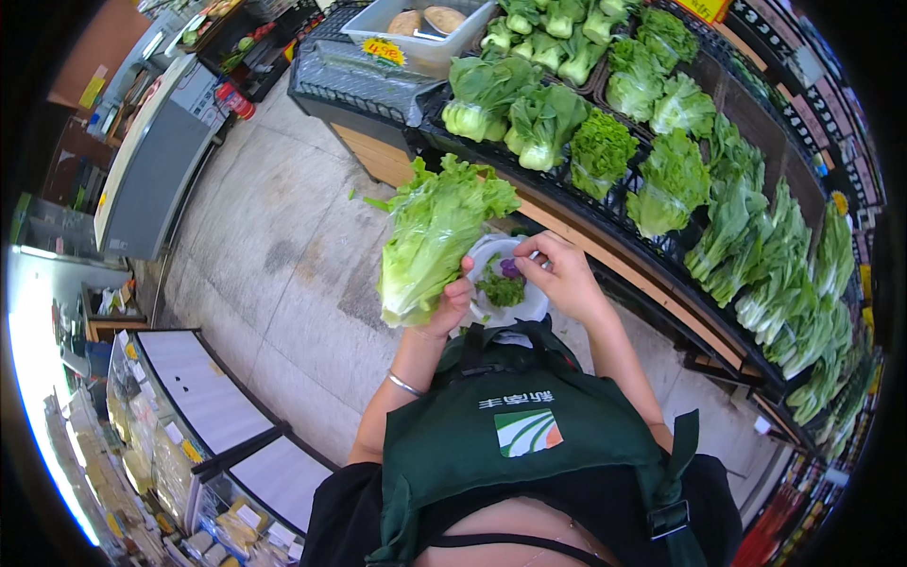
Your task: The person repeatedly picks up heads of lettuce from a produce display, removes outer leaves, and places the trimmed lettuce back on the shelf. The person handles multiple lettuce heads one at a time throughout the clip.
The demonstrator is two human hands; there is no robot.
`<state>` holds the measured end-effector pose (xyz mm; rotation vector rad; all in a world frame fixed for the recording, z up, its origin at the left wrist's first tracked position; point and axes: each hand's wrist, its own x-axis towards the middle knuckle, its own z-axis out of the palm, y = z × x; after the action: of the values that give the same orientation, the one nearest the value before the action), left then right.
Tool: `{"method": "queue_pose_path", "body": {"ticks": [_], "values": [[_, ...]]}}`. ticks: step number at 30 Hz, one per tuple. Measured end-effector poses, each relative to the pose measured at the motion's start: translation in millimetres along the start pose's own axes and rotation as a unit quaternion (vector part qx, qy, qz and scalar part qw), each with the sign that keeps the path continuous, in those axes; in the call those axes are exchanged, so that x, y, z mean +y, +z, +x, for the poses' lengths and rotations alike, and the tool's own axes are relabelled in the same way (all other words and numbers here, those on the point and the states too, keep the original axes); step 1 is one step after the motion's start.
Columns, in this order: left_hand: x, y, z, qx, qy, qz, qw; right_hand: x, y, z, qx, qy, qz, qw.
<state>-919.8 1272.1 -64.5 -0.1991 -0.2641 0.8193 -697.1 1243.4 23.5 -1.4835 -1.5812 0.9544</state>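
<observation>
My left hand (451,309) grips a leafy green lettuce (432,241) in clear plastic wrap around its pale base. The lettuce leans up and to the right, its frilly leaf tips at the far end. My right hand (563,273) is over a white bin (535,310), thumb and forefinger bent towards each other. Right by those fingertips is a small purple scrap (509,267); whether they pinch it or it lies in the bin, I cannot tell. Torn green leaves (500,289) lie inside the bin, below my hands.
A vegetable display (623,234) runs along the right, with wrapped lettuces (669,186), bok choy (542,127) and long leafy bunches (737,234). A pale plastic tub (453,53) stands at its far end. Grey counter (156,156), fire extinguisher (234,101) and chest cases (205,390) are to the left.
</observation>
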Motion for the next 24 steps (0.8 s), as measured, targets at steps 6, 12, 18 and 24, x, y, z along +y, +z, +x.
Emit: {"method": "queue_pose_path", "body": {"ticks": [6, 12, 18, 24], "values": [[-9, 3, 5, -0.008, -0.058, -0.011, 0.998, -31, -7, -10, 0.050, -0.042, 0.063, 0.996], [-25, 26, 15, 0.136, -0.094, 0.200, 0.966, -57, -2, 4, 0.165, -0.141, -0.030, 0.976], [-20, 3, 8, 0.178, -0.093, 0.219, 0.955, -31, -14, -9, 0.015, 0.005, 0.313, 0.950], [-15, -13, 5, 0.104, -0.125, 0.192, 0.968, -9, -47, -16, 0.056, -0.015, 0.548, 0.834]]}}
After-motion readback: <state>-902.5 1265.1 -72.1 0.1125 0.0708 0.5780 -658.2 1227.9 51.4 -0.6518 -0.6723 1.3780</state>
